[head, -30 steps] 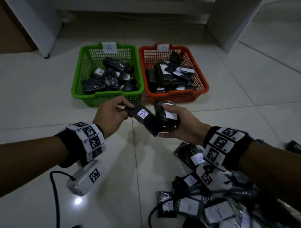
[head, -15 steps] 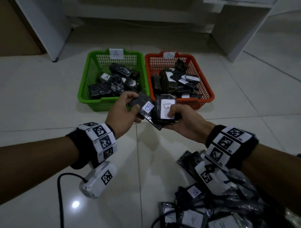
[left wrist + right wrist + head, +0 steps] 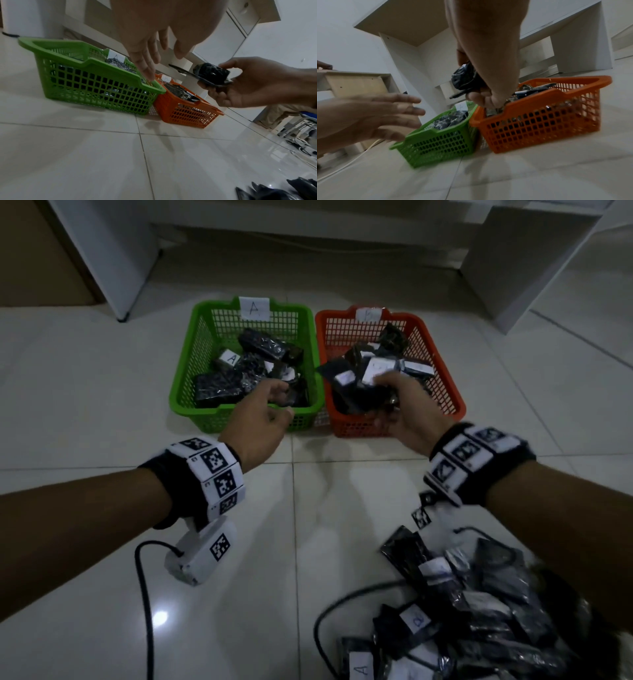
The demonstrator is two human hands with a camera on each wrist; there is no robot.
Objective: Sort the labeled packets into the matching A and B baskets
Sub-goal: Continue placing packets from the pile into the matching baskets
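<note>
My right hand (image 3: 387,395) grips two black packets (image 3: 346,392) with white labels, held over the front of the orange basket (image 3: 448,392) tagged B. The left wrist view shows them as a flat packet under a rolled packet (image 3: 211,73). In the right wrist view the packets (image 3: 463,79) sit pinched between thumb and fingers. My left hand (image 3: 282,402) hovers with relaxed fingers and nothing in it at the front rim of the green basket (image 3: 186,364) tagged A. Both baskets hold several black packets.
A pile of loose labeled packets (image 3: 479,604) lies on the tiled floor at the lower right. Black cables (image 3: 145,604) trail across the floor near me. White furniture legs (image 3: 113,258) stand behind the baskets, which touch side by side.
The left hand has let go of the B packet and now holds nothing. The right hand has taken both packets and carried them forward over the orange basket.
</note>
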